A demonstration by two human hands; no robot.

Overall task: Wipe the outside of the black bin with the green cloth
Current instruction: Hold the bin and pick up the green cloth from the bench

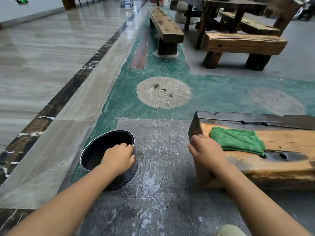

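Note:
The round black bin [95, 150] stands open on the grey stone floor at lower left, empty inside. My left hand [118, 158] grips its right rim, fingers curled over the edge. The green cloth [238, 141] lies folded on the near wooden bench [289, 160] at the right. My right hand [207, 151] hovers at the bench's left end, just left of the cloth, fingers loosely curled and holding nothing; I cannot tell if it touches the cloth's edge.
A round millstone [163, 94] is set flush in the green floor ahead, another [277, 101] to the right. Farther back stand wooden benches [165, 26] [243, 44] and a dark table [235, 7]. Polished marble floor [51, 48] stretches left.

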